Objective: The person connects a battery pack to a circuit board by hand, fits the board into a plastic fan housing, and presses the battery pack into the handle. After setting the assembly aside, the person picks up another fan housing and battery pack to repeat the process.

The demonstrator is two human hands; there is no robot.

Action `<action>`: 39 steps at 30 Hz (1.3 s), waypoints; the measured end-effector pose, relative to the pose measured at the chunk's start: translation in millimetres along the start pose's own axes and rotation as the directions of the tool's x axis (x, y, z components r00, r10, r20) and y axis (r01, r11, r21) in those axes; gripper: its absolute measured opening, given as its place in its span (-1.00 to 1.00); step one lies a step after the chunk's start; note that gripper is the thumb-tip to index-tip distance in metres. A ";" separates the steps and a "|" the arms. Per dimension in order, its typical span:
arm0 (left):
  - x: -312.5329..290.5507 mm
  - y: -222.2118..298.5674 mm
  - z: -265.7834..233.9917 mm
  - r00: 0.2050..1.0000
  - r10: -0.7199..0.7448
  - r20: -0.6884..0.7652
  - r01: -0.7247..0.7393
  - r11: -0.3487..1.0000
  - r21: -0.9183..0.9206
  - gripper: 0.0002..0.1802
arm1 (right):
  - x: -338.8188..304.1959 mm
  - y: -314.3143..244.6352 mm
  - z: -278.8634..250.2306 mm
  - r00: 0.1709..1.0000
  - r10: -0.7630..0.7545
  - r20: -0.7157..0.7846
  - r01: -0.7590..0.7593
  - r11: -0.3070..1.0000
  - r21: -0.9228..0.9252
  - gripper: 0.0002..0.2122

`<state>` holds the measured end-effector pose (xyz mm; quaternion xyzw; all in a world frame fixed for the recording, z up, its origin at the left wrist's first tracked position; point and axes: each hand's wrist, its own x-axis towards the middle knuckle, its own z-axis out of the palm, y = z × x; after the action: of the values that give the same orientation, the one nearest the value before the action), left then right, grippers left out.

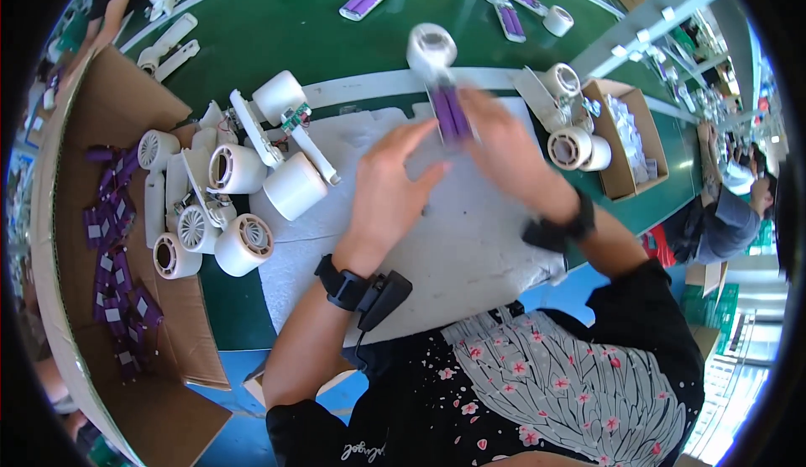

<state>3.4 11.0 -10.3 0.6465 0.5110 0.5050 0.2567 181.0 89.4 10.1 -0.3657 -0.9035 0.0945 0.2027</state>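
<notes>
A white handheld fan (pixel 431 49) with a round head points away from me over the far edge of the padded work surface. Two purple battery cells (pixel 449 112) lie side by side in its opened handle. My right hand (pixel 504 144) is at the right side of the handle and appears closed on it, though motion blurs its fingers. To the left of the handle is my left hand (pixel 388 186), thumb and fingers apart, nothing in its palm. Its fingertips come close to the handle's edge; whether they touch I cannot tell.
White fan bodies (pixel 295 186) are piled at the left, beside a cardboard box (pixel 168 333) holding purple battery packs (pixel 117 286). More fan parts (pixel 571 146) and a small carton (pixel 617 183) with white pieces stand right. Fans with purple cells (pixel 366 2) lie on the green belt (pixel 327 47).
</notes>
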 end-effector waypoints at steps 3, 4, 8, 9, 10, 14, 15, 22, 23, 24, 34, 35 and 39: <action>4.9 2.3 -6.6 0.993 -0.117 0.032 0.119 0.992 -0.053 -0.60 | 26.0 -6.9 -16.6 0.984 -0.031 -0.177 -0.014 0.969 -0.248 -0.43; 5.0 1.0 -8.1 0.993 -0.116 0.028 0.117 0.992 -0.049 -0.60 | 24.8 -17.7 -31.7 0.993 0.007 -0.118 -0.028 0.983 -0.179 -0.45; -2.0 -6.7 -6.1 0.999 -0.039 0.024 0.038 0.999 0.037 -0.68 | 41.4 -22.5 -101.7 0.997 -0.056 0.050 0.060 0.995 -0.082 -0.50; 2.3 -2.2 -1.0 1.000 -0.007 0.025 0.007 1.000 0.016 -0.70 | 55.9 -17.8 -129.5 0.995 0.079 0.064 -0.080 0.997 0.016 -0.46; 3.7 -1.4 -0.3 1.000 0.013 0.018 -0.013 1.000 0.011 -0.72 | 76.9 -10.9 -149.3 0.976 0.199 0.092 -0.210 0.969 0.130 -0.42; 2.0 -3.0 -6.4 1.000 0.027 -0.008 -0.027 0.999 -0.028 -0.82 | 171.5 41.3 -166.6 0.956 0.026 -0.291 -0.101 0.965 -0.243 -0.57; 1.6 -4.0 -5.2 0.999 0.028 -0.018 -0.029 0.998 -0.052 -0.85 | 198.0 84.4 -157.7 0.957 0.039 -0.288 -0.134 0.939 -0.317 -0.57; 2.9 -11.2 6.7 0.986 0.019 0.166 -0.005 0.997 -0.083 -0.93 | 264.0 296.6 -70.2 0.944 0.324 0.057 -0.223 0.756 -0.615 -0.28; -1.0 -16.9 1.4 0.991 -0.030 0.131 0.036 0.998 -0.044 -0.93 | 269.0 295.7 -42.8 0.932 0.355 0.078 -0.243 0.769 -0.591 -0.36; 2.2 -14.4 2.4 0.990 0.004 0.140 0.003 0.999 -0.050 -0.94 | 269.7 323.9 -51.5 0.948 0.314 0.055 -0.211 0.746 -0.632 -0.53; 4.2 -10.9 0.2 0.983 -0.099 0.151 0.107 0.993 -0.040 -0.89 | 318.7 444.8 -47.7 0.837 0.466 0.288 -0.082 0.627 -0.775 -0.66; 3.6 -9.6 0.5 0.987 -0.102 0.127 0.108 0.993 -0.043 -0.89 | 319.2 447.5 -64.2 0.883 0.431 0.185 -0.102 0.562 -0.821 -0.66; 3.2 -21.1 4.9 0.987 -0.079 0.137 0.071 0.995 0.063 -0.90 | 322.3 405.9 -38.3 0.898 0.439 0.014 -0.281 0.597 -0.751 -0.66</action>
<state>-0.6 22.1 -28.7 0.6675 0.5303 0.4336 0.2918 240.8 605.7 10.9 -0.5797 -0.7862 -0.2005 -0.0751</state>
